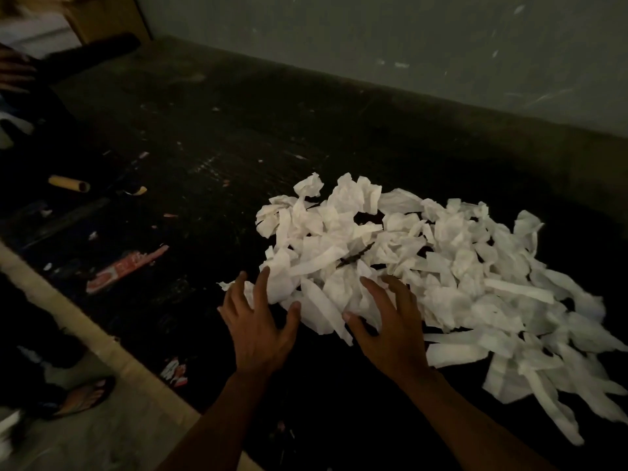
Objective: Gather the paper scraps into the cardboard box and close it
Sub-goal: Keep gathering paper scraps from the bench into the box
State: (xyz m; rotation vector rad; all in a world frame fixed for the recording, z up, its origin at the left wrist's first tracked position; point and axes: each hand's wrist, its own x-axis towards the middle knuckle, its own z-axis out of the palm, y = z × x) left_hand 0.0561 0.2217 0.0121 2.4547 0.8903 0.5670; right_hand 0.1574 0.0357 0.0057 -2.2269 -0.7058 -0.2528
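Gathering stage, seen from the head camera. A large heap of white paper scraps point(424, 266) lies on a dark desk point(204, 130), spreading from the middle toward the right and near edge; a dark twig-like sliver point(355, 254) rests on top of it. Both hands reach in at the heap's near-left margin. The left hand point(261, 324) has its fingers point(262, 283) splayed wide, tips touching the outermost scraps, thumb apart; nothing is grasped. The right hand point(387, 321) is likewise spread, palm down, fingers point(372, 290) laid onto the edge of the heap and enclosing nothing yet. The step in hand appears to be the first scoop. To do it well, the two hands should probably slide under or around a bundle from opposite sides and press together, since loose, light strips are likely to spill from a one-handed pinch; sweeping stragglers inward from the long right-hand tail first would save later trips. The cardboard box cannot be identified with certainty: a brown cardboard surface point(108, 15) shows at the far left corner, well apart from the heap. A cardboard tube point(69, 184) and coloured litter lie on the left of the desk; a sandalled foot point(86, 397) stands on the floor at near left.
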